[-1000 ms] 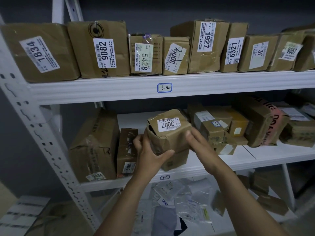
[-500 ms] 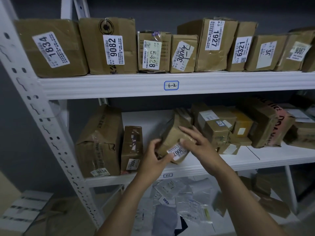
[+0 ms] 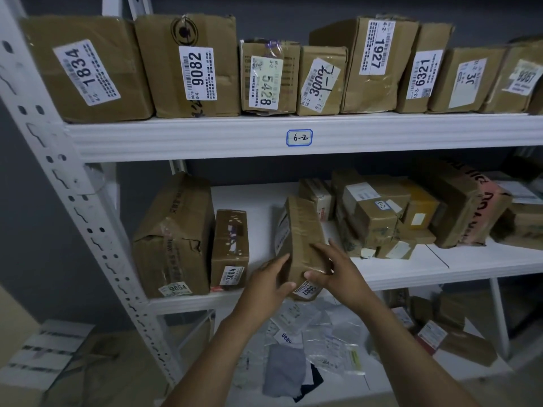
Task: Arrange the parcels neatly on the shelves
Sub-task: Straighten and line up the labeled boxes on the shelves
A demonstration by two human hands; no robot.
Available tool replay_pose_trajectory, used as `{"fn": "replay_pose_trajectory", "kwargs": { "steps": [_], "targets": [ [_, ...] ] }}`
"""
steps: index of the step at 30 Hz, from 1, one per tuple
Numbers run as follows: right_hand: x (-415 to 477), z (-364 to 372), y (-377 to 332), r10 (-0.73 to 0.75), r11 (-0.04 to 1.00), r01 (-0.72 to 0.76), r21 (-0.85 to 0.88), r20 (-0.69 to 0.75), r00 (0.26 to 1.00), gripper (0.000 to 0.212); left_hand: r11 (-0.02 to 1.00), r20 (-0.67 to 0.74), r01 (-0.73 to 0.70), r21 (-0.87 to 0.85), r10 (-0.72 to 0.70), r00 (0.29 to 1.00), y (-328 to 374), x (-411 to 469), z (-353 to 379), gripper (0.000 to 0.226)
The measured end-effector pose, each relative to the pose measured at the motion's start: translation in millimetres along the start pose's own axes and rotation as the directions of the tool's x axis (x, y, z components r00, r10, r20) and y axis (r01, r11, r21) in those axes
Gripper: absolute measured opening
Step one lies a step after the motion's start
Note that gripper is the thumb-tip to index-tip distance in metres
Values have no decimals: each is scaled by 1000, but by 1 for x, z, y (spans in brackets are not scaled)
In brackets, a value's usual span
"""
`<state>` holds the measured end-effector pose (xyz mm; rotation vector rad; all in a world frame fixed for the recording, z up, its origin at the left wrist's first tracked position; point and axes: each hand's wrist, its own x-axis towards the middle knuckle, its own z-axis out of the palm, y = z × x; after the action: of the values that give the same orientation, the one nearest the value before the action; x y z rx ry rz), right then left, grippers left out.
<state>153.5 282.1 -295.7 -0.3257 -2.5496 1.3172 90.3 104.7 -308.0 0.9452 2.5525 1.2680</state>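
A brown taped parcel (image 3: 301,230) with a 3007 label at its front bottom stands tilted on the middle shelf (image 3: 411,268), near the front edge. My left hand (image 3: 270,282) presses its left side and my right hand (image 3: 332,270) grips its right front corner. To its left stand a narrow parcel marked 3004 (image 3: 230,248) and a large dented box marked 9854 (image 3: 173,239), with a gap between the 3004 parcel and the held one.
A loose pile of parcels (image 3: 379,215) fills the right of the middle shelf. The upper shelf (image 3: 205,136), tagged 6-2, holds a tidy row of labelled boxes. Plastic mailers (image 3: 311,342) lie on the bottom shelf. A white perforated upright (image 3: 73,201) stands at left.
The 3007 parcel has been turned from label-up in the air to standing on the middle shelf with its label low at the front. Both hands came down with it.
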Motion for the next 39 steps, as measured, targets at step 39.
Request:
{"fn": "replay_pose_trajectory", "kwargs": {
  "steps": [39],
  "targets": [
    [16,-7,-16,114,811,-40,584,-90,989,23,991,-212,132,13,-126,969,55,28,-9,72]
  ]
}}
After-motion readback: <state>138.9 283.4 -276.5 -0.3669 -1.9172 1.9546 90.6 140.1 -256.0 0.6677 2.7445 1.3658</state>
